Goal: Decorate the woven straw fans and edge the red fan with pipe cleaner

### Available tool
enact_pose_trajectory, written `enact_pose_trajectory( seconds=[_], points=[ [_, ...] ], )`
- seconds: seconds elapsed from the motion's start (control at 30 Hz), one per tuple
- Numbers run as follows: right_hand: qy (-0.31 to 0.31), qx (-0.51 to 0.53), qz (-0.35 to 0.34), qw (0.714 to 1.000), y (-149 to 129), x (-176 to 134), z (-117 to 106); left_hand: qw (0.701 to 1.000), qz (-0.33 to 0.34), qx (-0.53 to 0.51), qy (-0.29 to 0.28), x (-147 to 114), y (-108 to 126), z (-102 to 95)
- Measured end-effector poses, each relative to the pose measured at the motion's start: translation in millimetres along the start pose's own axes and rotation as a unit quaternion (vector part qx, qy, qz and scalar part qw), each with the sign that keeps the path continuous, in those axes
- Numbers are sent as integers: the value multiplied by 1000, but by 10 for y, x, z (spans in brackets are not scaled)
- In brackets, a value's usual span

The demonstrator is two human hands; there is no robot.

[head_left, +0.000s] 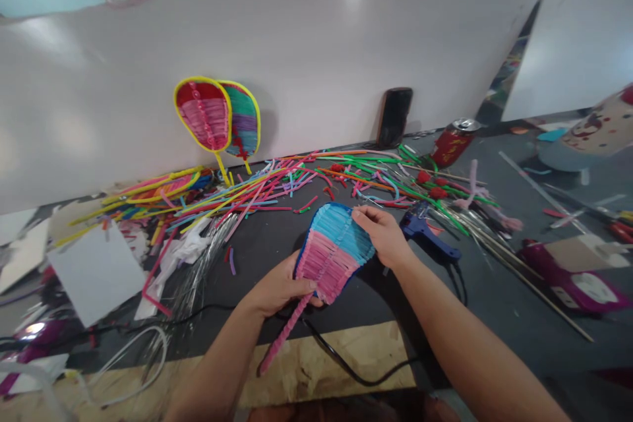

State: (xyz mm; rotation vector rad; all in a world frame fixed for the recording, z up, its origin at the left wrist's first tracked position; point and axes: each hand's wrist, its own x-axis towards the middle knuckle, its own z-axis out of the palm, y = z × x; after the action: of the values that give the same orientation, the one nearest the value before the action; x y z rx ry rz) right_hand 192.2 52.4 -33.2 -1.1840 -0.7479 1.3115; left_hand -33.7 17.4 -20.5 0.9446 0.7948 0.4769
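A pipe-cleaner fan (pixel 329 252) is held up over the dark table between my two hands. Its top is light blue, its lower part pink, with a dark blue rim and a twisted pink handle pointing down and left. My left hand (pixel 284 287) grips the lower left side near the handle, thumb on the front and fingers behind. At the upper right edge, my right hand (pixel 380 232) pinches the rim between thumb and fingers. A blue glue gun (pixel 429 237) lies just right of my right hand.
Two yellow-rimmed fans (pixel 204 113) lean against the white board (pixel 316 59). Pipe cleaners (pixel 277 178) are heaped along its foot. A phone (pixel 394 117) and a red can (pixel 452 142) stand at the back. A black cable (pixel 341 362) crosses the front; a purple power strip (pixel 568 277) lies right.
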Motion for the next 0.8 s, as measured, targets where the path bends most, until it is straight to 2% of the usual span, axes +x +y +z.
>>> enact_pose_trajectory(
  seconds=[0.17,0.33,0.57,0.67,0.8],
  points=[
    [9,0,-24,1000,-9,-3,18,1000,12,17,-8,-1,2,-12],
    [13,7,-22,1000,-5,-8,30,999,5,33,9,7,-3,-10],
    [19,16,-36,999,2,6,27,999,-5,-28,32,2,35,7],
    [54,68,-63,994,-12,34,9,992,6,-63,105,-9,108,-28],
    [84,115,-86,986,-11,57,-26,963,92,-109,229,-29,209,-81]
  ],
)
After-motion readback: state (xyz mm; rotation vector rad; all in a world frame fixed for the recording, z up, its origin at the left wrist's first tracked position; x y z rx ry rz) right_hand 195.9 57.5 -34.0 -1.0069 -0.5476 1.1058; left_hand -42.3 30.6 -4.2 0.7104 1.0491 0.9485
